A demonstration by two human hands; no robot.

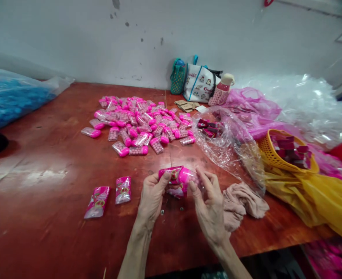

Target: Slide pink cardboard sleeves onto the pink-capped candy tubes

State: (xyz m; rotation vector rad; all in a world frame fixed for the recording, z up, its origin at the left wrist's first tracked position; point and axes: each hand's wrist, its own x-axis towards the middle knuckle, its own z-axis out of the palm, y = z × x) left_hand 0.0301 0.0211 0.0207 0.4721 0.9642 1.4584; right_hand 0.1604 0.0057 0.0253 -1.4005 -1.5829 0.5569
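Note:
My left hand (152, 193) pinches a pink printed sleeve (171, 174) between thumb and fingers. In my right hand (208, 203) is a small clear bottle of pink candies (190, 178) with a bright pink cap. The cap end touches the sleeve's right side; whether it is inside the sleeve I cannot tell. Another pink wrapper shows just beneath the sleeve, partly hidden. Left of my hands lie two pink printed packs (97, 202), apart from each other. Beyond my hands spreads a large heap of similar pink-capped candy bottles (142, 120).
At right, a clear plastic bag (232, 135) holds dark pink pieces, as does a yellow basket (265, 149) on yellow cloth. A beige cloth (240, 205) lies beside my right hand. Bags and a bottle (227, 80) stand by the wall. Blue-filled plastic (16, 95) sits far left.

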